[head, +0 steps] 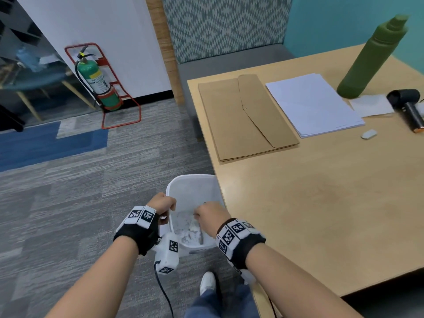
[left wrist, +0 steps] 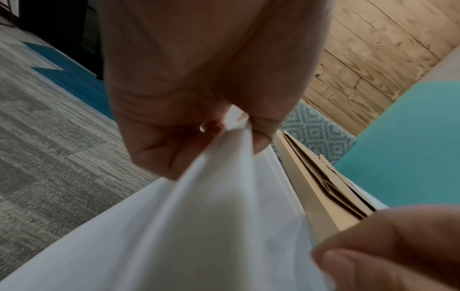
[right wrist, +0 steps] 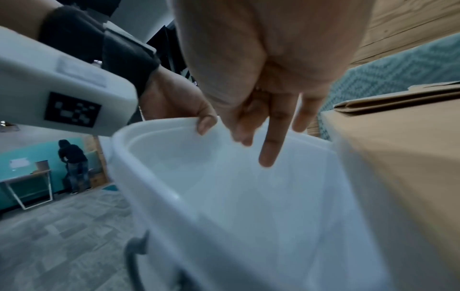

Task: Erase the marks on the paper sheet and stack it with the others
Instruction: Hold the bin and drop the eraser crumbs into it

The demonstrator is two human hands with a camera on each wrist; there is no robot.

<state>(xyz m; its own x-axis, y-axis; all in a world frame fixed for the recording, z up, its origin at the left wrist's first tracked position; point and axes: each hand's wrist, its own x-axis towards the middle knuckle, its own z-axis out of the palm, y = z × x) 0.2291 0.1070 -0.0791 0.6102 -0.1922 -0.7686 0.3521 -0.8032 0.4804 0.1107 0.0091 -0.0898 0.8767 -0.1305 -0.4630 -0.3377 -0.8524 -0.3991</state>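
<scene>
I hold a white paper sheet [left wrist: 199, 226] over a white plastic bin [head: 195, 180] on the floor beside the table. My left hand [head: 164, 204] pinches the sheet's edge between thumb and fingers [left wrist: 259, 126] at the bin's left rim. My right hand [head: 210, 214] hangs over the bin's opening, one finger [right wrist: 267, 149] straight down against the sheet [right wrist: 248, 196]; it holds nothing I can see. White crumbs lie in the bin's bottom. The stack of blank sheets [head: 314, 104] lies on the table [head: 321, 203], with a small grey eraser [head: 368, 134] just in front of it.
A brown envelope folder [head: 245, 118] lies left of the stack. A green bottle [head: 371, 58] and a black device [head: 408, 106] stand at the table's far right. A fire extinguisher [head: 98, 83] stands by the wall. My shoe [head: 207, 283] is just behind the bin.
</scene>
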